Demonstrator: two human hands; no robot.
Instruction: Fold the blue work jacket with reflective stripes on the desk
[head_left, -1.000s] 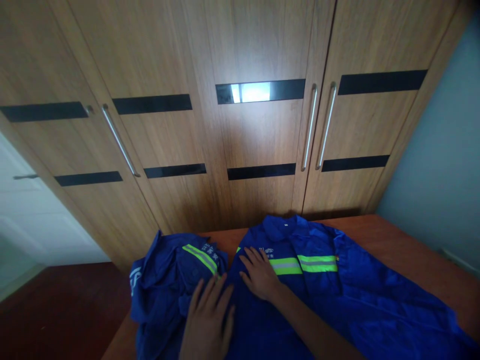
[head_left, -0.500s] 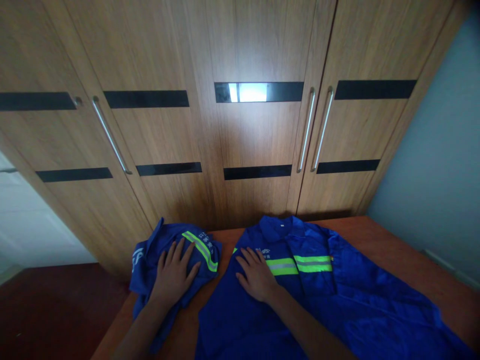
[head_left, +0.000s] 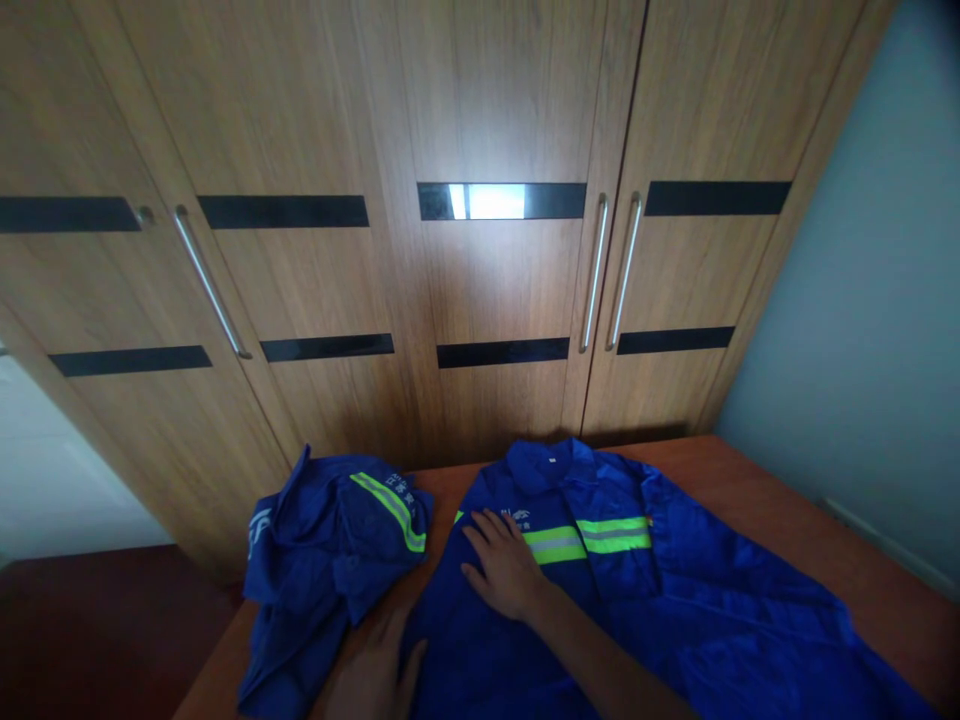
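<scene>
A blue work jacket (head_left: 622, 620) with yellow-green reflective bands lies spread on the table, its collar toward the wardrobe. Flat on its chest, beside the printed white logo, rests my right hand (head_left: 504, 566), fingers spread and holding nothing. My left hand (head_left: 379, 665) is at the bottom, by the jacket's left edge; it is blurred, with the thumb apart from the fingers and nothing seen in it. To the left a second blue garment (head_left: 330, 545), with a reflective band and white lettering, lies crumpled in a heap. No hand touches that heap.
The reddish-brown table (head_left: 694, 455) reaches back to a wooden wardrobe (head_left: 495, 280) with metal handles (head_left: 594, 272) and dark strips. A grey-blue wall (head_left: 847, 300) stands at the right. Dark red floor (head_left: 105, 630) shows at the lower left.
My left hand has come off the crumpled garment and moved down and right to the jacket's edge. My right hand stays on the jacket's chest. The view has shifted slightly.
</scene>
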